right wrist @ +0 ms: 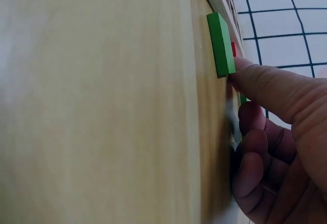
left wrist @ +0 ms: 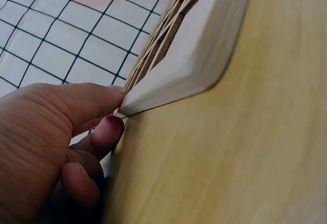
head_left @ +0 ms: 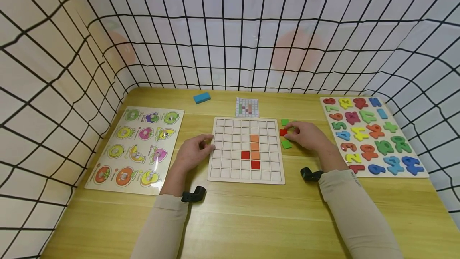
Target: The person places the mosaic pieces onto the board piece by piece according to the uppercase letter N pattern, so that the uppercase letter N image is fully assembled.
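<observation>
A wooden grid board [head_left: 228, 167] lies flat on the table, with several orange tiles [head_left: 254, 146] and two red ones, including a red tile [head_left: 245, 155], set in its squares. Beside the board's left edge is my left hand [head_left: 192, 153], its thumb and forefinger tips against the rim and its other fingers loosely bent. My right hand [head_left: 305, 135] pinches a loose red tile [head_left: 283, 132] just off the board's right edge. One green tile [head_left: 285, 122] lies beyond that red tile and another green tile [head_left: 286, 144] nearer; in the right wrist view the thumb partly hides the red one.
Behind the board lies a small printed pattern card [head_left: 247, 107], with a blue block [head_left: 202, 98] to its left. A fruit picture board [head_left: 134, 151] lies at left, a number puzzle board [head_left: 377, 139] at right. Black netting [head_left: 223, 19] over white sheeting encloses the table's back and sides.
</observation>
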`<state>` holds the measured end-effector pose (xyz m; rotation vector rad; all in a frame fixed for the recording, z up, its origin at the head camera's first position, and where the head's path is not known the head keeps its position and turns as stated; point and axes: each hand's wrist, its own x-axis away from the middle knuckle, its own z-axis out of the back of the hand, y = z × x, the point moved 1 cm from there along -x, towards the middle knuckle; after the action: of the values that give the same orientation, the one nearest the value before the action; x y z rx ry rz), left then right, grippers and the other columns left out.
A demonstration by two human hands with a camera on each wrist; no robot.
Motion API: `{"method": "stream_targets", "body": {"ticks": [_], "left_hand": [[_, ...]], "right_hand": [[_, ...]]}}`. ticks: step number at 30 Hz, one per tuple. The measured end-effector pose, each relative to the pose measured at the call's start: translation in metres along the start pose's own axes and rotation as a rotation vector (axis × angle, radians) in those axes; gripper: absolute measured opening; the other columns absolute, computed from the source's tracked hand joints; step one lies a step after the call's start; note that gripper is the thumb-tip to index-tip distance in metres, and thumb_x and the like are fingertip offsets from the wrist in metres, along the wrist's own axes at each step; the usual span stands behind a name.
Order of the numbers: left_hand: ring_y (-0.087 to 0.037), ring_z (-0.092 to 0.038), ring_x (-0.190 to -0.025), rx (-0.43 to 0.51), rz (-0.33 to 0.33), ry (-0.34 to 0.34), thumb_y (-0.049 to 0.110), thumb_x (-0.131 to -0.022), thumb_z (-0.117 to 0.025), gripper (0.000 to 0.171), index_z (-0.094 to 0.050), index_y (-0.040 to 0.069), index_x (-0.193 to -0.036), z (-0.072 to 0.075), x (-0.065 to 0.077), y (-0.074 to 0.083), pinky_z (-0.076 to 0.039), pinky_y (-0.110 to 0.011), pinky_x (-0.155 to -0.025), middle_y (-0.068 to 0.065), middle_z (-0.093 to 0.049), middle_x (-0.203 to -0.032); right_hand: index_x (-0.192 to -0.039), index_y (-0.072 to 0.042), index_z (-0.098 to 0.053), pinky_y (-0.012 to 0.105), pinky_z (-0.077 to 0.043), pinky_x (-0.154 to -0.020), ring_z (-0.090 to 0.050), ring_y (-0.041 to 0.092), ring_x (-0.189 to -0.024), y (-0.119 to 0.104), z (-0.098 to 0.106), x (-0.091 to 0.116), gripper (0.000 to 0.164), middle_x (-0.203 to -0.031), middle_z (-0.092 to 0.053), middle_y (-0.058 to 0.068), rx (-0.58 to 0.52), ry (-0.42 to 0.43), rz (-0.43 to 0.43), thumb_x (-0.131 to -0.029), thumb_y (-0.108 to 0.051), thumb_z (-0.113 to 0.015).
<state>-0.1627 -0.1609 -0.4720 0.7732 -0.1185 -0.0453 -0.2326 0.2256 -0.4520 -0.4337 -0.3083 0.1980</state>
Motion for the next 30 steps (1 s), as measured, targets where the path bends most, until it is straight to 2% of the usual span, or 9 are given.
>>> {"method": "stream_targets", "body": {"ticks": [8,19,26,30], "left_hand": [[-0.017,-0.053,-0.075,-0.002,0.017,-0.001,0.032,-0.097,-0.069,0.040,-0.067,0.019,-0.135,0.001,0.001,0.002,-0.038,-0.029,-0.066,-0.001,-0.064,-0.088],[-0.017,-0.053,-0.076,0.000,0.002,0.004,0.031,-0.097,-0.069,0.040,-0.067,0.018,-0.135,0.000,0.002,0.002,-0.038,-0.029,-0.066,-0.001,-0.064,-0.088],[-0.017,-0.053,-0.077,-0.001,0.010,0.000,0.031,-0.097,-0.069,0.040,-0.067,0.019,-0.135,0.000,0.002,0.002,-0.038,-0.029,-0.066,-0.001,-0.064,-0.088],[-0.018,-0.053,-0.077,0.003,0.015,0.001,0.031,-0.097,-0.069,0.040,-0.067,0.019,-0.135,0.000,0.002,0.002,-0.038,-0.029,-0.066,-0.001,-0.064,-0.088]], "right_hand": [[-0.128,-0.014,-0.066,0.037,-0.040,-0.073,-0.051,0.022,-0.077,-0.001,0.000,0.002,0.035,-0.088,-0.057,0.006,0.009,0.009,0.014,-0.101,-0.036,-0.064],[-0.130,-0.015,-0.064,0.038,-0.040,-0.074,-0.051,0.022,-0.079,-0.004,0.002,0.007,0.036,-0.089,-0.057,0.006,0.008,0.032,0.016,-0.101,-0.037,-0.064],[-0.131,-0.019,-0.063,0.035,-0.040,-0.069,-0.051,0.023,-0.077,-0.012,0.004,0.016,0.037,-0.089,-0.057,0.006,-0.036,0.039,0.001,-0.100,-0.039,-0.064],[-0.130,-0.019,-0.063,0.033,-0.040,-0.066,-0.051,0.022,-0.075,-0.020,0.003,0.020,0.036,-0.087,-0.058,0.006,-0.041,0.048,0.020,-0.100,-0.038,-0.065]]}}
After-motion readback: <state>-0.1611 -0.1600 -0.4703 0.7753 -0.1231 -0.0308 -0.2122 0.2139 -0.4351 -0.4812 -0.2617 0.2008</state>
